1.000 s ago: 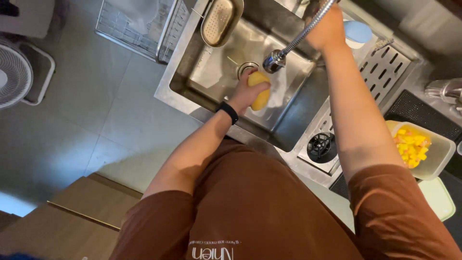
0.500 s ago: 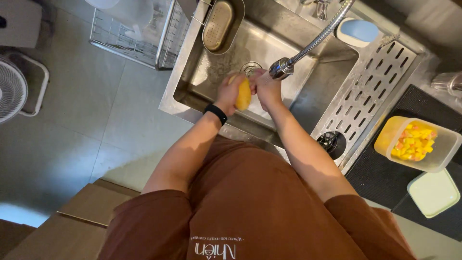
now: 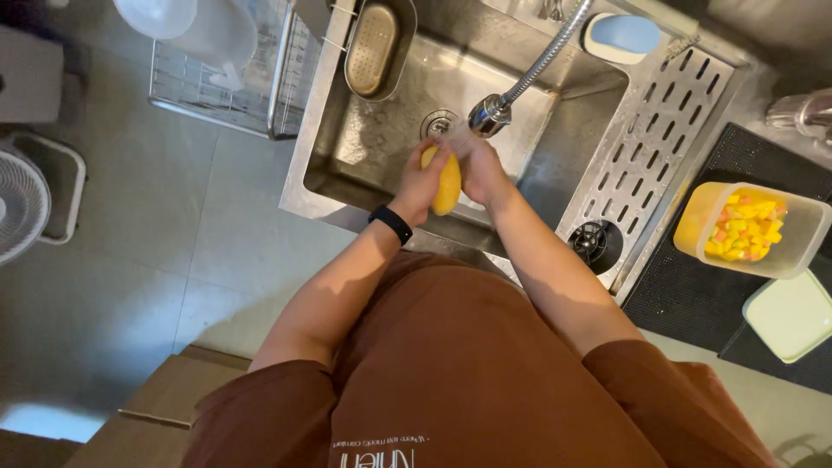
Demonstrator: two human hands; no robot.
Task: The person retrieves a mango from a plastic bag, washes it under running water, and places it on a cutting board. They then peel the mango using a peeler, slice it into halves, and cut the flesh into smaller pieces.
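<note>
- Since a second ago the right hand [image 3: 482, 169] has come down from the tap's hose to meet the left hand [image 3: 422, 184] over the sink; half a second ago the two were already together, and they stay so.
- Both hands are pressed around one yellow fruit [image 3: 448, 182], fingers curled on its sides, right under the spray head of the tap [image 3: 490, 114], above the sink's near wall.
- The left wrist wears one black band [image 3: 392, 224].
- The steel sink [image 3: 347, 165] has one basin with one drain [image 3: 438, 124] at the middle of its floor, and one oval strainer basket [image 3: 371, 49] hangs at its far left corner.
- One ribbed drainboard [image 3: 659, 139] runs along the sink's right edge, with one black stopper [image 3: 595, 244] at its near end and one blue soap dish [image 3: 624, 35] beyond its far end.
- On the counter to the right lies a dark mat [image 3: 685, 295] bearing one clear tub of diced yellow and pink fruit [image 3: 745, 227], with one pale lid [image 3: 793, 314] just beside it.
- Left of the sink stands one wire rack [image 3: 221, 95] over a grey tiled floor [image 3: 130, 260], and one white fan [image 3: 22, 204] sits at the far left.
- Open room lies on the basin floor to the left of the hands.
</note>
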